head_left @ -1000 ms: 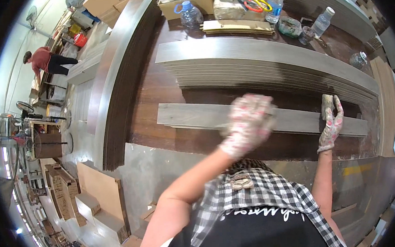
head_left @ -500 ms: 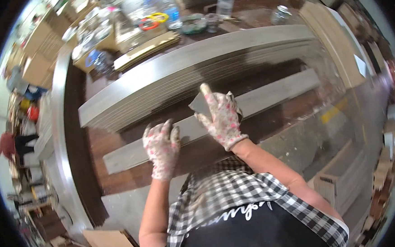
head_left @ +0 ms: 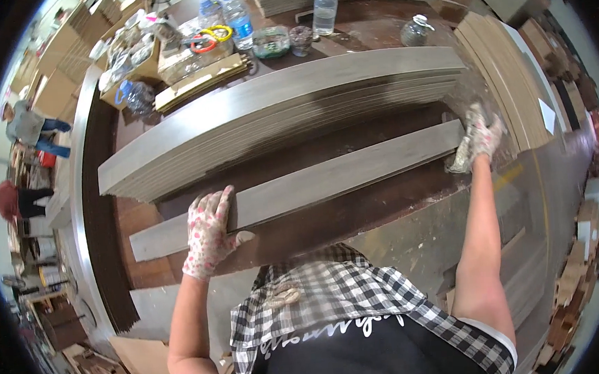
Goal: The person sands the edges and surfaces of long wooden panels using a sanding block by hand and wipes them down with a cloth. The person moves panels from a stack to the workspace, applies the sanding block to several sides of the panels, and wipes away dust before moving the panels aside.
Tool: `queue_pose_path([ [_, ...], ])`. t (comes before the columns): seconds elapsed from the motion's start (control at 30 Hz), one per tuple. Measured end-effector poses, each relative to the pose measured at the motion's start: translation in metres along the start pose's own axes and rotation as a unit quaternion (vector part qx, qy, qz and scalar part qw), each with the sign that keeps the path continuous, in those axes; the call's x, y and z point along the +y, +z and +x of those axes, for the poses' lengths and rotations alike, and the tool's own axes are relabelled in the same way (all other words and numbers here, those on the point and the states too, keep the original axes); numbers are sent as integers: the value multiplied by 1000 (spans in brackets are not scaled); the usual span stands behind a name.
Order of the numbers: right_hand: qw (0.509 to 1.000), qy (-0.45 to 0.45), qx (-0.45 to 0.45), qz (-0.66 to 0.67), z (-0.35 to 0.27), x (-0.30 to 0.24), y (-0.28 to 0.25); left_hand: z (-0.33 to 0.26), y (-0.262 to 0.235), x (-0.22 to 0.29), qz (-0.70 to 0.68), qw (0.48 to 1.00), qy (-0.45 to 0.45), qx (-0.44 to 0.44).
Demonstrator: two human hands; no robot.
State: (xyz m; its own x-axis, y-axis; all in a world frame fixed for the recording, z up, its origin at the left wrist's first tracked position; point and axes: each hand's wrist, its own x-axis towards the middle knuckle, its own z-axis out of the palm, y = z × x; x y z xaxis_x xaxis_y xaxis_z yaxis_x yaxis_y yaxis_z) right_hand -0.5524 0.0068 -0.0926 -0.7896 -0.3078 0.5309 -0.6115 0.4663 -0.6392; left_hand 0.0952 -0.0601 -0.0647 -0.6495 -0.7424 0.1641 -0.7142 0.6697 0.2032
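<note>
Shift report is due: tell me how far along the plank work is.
Done: nothing clearly finished shows. In hand: one grey plank lies alone on the brown bench, left hand flat near one end, right hand at the other end. Left: a tall stack of grey planks waits behind it.

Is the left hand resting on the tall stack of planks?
No, the left hand lies on the single grey plank in front of the stack.
</note>
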Motion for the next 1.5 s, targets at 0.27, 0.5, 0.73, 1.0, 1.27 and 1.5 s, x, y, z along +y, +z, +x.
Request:
queue_pose_path([
  [0.27, 888, 158, -72, 427, -36, -154, -89, 3, -17, 21, 14, 1000, -1, -10],
  [0.5, 897, -136, -109, 405, -90, -236, -125, -71, -72, 25, 68, 989, -91, 98],
  [0.73, 851, -91, -229, 465, -175, -295, -98, -166, -155, -62, 108, 907, -293, 282],
  [1.0, 740, 70, -346, 573, -307, -398, -65, -202, -179, -256, 236, 854, -442, 138],
  [1.27, 713, 117, -354, 593, -331, -403, -66, -188, -134, -350, 208, 833, -503, 103],
  [1.5, 704, 170, -324, 609, -332, -399, -61, -190, -129, -346, 122, 823, -548, 86],
])
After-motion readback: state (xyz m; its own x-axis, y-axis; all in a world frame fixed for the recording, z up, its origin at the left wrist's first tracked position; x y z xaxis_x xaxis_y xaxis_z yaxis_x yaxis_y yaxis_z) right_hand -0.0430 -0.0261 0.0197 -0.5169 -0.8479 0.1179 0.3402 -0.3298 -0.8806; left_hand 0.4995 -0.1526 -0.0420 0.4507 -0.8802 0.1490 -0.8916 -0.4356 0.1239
